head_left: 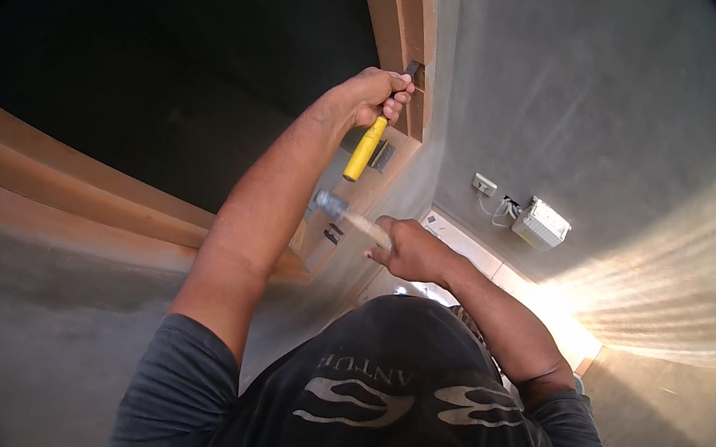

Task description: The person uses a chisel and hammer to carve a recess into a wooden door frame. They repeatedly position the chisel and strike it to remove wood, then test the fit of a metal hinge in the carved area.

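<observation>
Smooth grey plaster covers the wall (607, 121) on the right, where strong light streaks across its lower part. A small white outlet (484, 184) sits there, with loose pale wires trailing toward a white box (542, 226). On the left, a reddish-brown wooden frame (396, 2) borders a dark expanse, and a metal plate (381, 155) shows on the wood behind the tool's handle.

The person's left hand (377, 98) is closed around a yellow-handled chisel (366, 149), the fingers wrapped above the handle; the blade end meets the frame at a recess in its edge, and the handle slants downward. The right hand (413, 249) is curled firmly around the pale wooden handle of a hammer (358, 222), whose blurred head is near the chisel's butt, apart from it.
</observation>
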`<state>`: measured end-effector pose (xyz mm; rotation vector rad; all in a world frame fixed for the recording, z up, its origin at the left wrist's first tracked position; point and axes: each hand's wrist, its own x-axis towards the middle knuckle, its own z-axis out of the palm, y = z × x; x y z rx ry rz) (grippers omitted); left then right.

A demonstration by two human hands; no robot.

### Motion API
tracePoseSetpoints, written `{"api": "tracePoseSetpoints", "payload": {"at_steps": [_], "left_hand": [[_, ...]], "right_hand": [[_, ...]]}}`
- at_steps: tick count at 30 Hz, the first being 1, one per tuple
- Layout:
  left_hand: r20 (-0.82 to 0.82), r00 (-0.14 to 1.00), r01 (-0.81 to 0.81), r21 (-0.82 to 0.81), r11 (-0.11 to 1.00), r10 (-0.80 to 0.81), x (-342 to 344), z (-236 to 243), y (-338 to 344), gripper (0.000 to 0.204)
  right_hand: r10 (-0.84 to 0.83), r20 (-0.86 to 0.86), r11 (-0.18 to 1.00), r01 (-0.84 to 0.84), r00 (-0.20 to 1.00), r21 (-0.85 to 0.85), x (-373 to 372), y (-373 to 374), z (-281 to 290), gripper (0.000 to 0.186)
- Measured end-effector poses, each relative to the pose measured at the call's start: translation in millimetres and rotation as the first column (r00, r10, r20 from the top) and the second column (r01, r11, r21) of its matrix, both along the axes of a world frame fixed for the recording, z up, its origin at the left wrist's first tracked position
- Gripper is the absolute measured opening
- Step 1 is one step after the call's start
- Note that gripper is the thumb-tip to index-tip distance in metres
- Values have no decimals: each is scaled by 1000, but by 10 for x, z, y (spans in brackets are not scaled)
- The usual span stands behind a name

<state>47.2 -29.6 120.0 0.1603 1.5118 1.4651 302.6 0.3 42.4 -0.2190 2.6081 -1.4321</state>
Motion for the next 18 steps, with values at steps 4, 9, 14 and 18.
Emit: {"api": "tracePoseSetpoints", "payload": {"at_steps": [4, 9, 14, 18], "left_hand": [[10, 1000, 10, 3, 1000, -10, 66, 28, -31, 21], [-33, 999, 37, -11, 999, -38, -2, 58, -60, 20], [-97, 992, 70, -61, 996, -76, -87, 83, -108, 21], [-52, 995, 88, -29, 996, -90, -17, 83, -101, 21]], "right_hand": [[133, 133, 971, -156, 982, 183, 249, 1, 82, 36], [59, 172, 971, -96, 983, 217, 386, 110, 23, 37], [-32, 170, 976, -6, 985, 218, 465, 255, -42, 40], [-43, 148, 982, 15, 988, 187, 522, 314, -91, 40]]}}
